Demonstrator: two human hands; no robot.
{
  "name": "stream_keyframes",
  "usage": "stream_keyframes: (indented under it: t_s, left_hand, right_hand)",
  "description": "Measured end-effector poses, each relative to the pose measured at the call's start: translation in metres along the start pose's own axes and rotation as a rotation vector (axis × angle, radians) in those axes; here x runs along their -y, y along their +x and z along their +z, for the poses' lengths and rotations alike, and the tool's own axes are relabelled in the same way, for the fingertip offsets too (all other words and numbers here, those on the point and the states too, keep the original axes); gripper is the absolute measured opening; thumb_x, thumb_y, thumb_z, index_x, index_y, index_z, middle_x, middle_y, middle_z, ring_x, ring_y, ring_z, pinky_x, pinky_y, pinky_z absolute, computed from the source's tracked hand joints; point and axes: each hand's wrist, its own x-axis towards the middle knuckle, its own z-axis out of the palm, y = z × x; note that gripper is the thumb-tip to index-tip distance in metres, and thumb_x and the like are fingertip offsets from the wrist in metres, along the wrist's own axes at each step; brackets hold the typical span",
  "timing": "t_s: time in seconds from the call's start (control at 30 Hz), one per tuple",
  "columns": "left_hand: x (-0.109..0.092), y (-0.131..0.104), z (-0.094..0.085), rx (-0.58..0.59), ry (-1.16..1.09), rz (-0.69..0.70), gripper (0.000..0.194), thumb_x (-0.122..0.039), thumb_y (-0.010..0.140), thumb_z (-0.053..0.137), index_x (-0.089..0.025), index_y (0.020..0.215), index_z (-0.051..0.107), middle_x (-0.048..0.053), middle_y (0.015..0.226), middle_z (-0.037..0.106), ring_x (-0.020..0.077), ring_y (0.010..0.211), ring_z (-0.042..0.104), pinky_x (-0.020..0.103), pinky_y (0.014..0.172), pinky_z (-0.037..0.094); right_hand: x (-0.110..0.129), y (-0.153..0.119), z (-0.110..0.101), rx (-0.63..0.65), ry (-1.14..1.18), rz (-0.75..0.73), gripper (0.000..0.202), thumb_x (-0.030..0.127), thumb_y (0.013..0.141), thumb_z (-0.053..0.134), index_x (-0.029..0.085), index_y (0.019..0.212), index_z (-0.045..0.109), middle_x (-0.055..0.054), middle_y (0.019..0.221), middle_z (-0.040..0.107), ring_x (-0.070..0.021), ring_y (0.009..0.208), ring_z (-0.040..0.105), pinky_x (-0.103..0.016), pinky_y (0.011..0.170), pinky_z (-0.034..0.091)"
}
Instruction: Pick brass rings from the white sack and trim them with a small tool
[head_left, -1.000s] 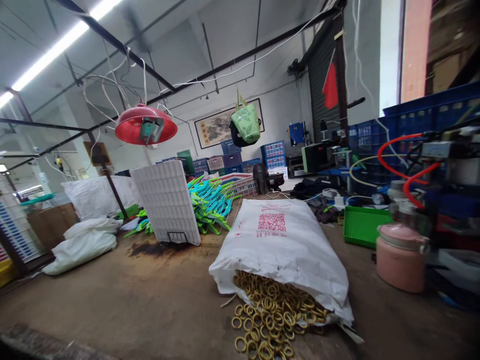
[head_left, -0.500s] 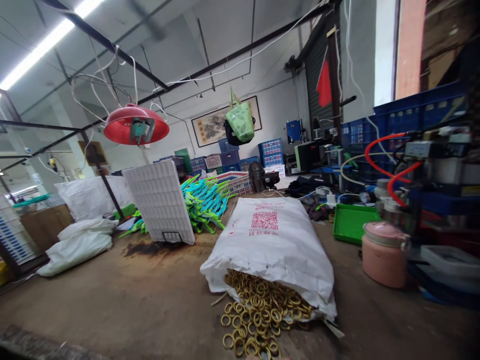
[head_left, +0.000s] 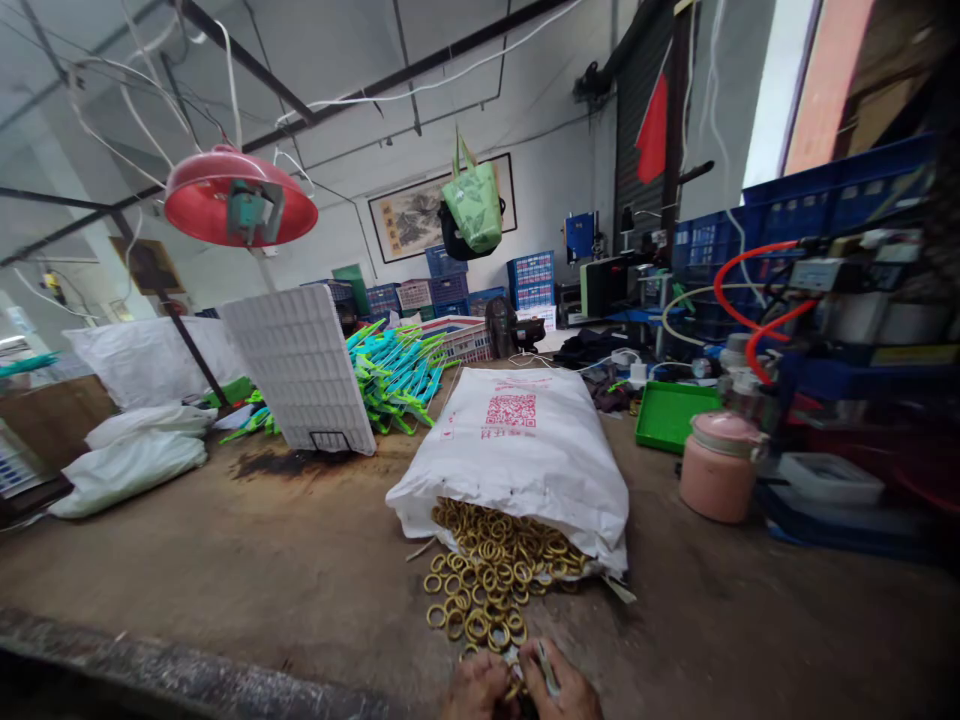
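Head view: left hand [head_left: 477,686] and right hand [head_left: 564,690] newly brought within reach of rings [head_left: 487,577]; pale object [head_left: 550,672] pinched by right fingers; left's curled, contents unclear.

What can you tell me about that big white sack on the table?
The white sack lies on its side on the brown table, bulging, its surface wrinkled like woven plastic. Red printing, including a square code, marks its upper face. The open mouth points toward the person, its edge loose and creased, and brass-coloured rings spill out onto the table. A pale strip sticks out at the mouth's right corner. Neither hand touches it.
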Motion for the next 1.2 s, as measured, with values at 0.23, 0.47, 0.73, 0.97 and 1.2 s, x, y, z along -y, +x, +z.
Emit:
stream_keyframes:
  t_s: [0.23,0.47,0.73,0.97,1.2]
  left_hand:
    - [-0.033,-0.032,0.016,-0.011,-0.181,-0.028,0.032,-0.042,0.058,0.063,-0.017,0.064,0.044,-0.006,0.050,0.041,0.0062,0.041,0.038,0.019,0.039,0.031]
    - [-0.033,-0.034,0.007,0.077,-0.257,-0.045,0.030,-0.039,0.065,0.064,-0.018,0.070,0.043,-0.007,0.056,0.042,0.0055,0.045,0.041,0.018,0.043,0.036]
    - [-0.024,-0.038,0.004,0.024,-0.348,0.053,0.029,-0.038,0.068,0.063,-0.017,0.077,0.045,-0.005,0.064,0.046,0.0056,0.049,0.045,0.017,0.043,0.040]
    - [-0.018,-0.038,0.001,0.064,-0.314,0.059,0.031,-0.040,0.070,0.062,-0.017,0.083,0.047,-0.005,0.059,0.049,0.0062,0.047,0.047,0.017,0.043,0.041]
    - [-0.022,-0.049,-0.009,0.218,-0.412,0.006,0.030,-0.040,0.072,0.061,-0.017,0.086,0.047,-0.005,0.059,0.051,0.0063,0.044,0.046,0.017,0.040,0.040]
  right_hand:
    - [0.036,-0.007,-0.017,-0.010,0.037,0.036,0.039,0.042,0.083,0.033,0.015,0.080,0.061,-0.006,0.074,0.066,-0.0143,0.067,0.058,-0.022,0.065,0.043]
    - [0.043,-0.012,-0.017,-0.075,0.089,0.102,0.024,0.030,0.078,0.042,0.015,0.085,0.061,-0.003,0.077,0.065,-0.0122,0.070,0.057,-0.022,0.068,0.041]
    - [0.048,-0.018,-0.013,-0.026,0.115,0.181,0.026,0.030,0.076,0.045,0.014,0.085,0.062,-0.003,0.074,0.065,-0.0134,0.066,0.057,-0.024,0.066,0.042]
    - [0.051,-0.025,-0.011,-0.028,0.168,0.172,0.030,0.037,0.079,0.044,0.014,0.084,0.063,-0.001,0.066,0.062,-0.0121,0.059,0.053,-0.022,0.058,0.041]
    - [0.063,-0.033,-0.014,-0.015,0.004,0.061,0.028,0.034,0.080,0.044,0.015,0.084,0.063,-0.001,0.066,0.060,-0.0115,0.060,0.051,-0.022,0.059,0.039]
